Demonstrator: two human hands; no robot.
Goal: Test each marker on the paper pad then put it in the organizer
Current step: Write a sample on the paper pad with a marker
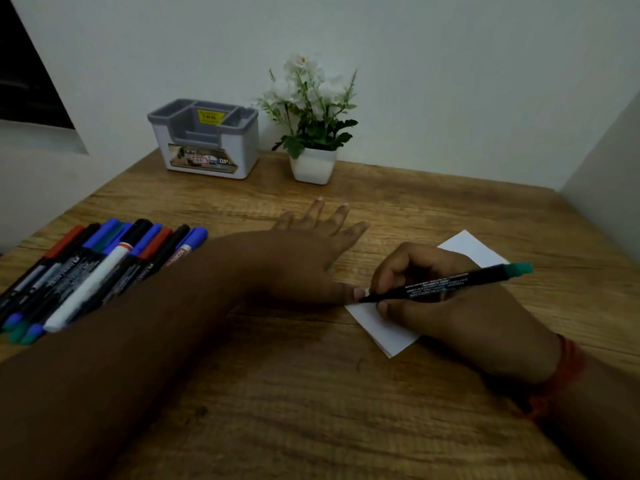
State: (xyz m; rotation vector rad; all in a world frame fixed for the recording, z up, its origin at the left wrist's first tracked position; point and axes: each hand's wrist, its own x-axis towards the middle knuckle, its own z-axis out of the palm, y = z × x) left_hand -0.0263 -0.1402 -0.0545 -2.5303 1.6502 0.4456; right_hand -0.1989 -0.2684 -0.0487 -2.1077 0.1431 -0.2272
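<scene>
Right hand [440, 299] grips a green-capped marker [446, 282], tip on the white paper pad [384, 327]; left hand [304, 258] lies flat, fingers spread, thumb pinning the pad.

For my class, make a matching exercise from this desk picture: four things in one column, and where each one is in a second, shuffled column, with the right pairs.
Things
1. green-capped marker
2. organizer
3. pile of markers
4. flower pot

Places
A. at the back of the desk, right of the grey and white box
B. lying on the desk at the left edge
C. held in the right hand, tip at the paper pad
D. at the back of the desk, left of the white flowers

Pairs: 1-C, 2-D, 3-B, 4-A
</scene>
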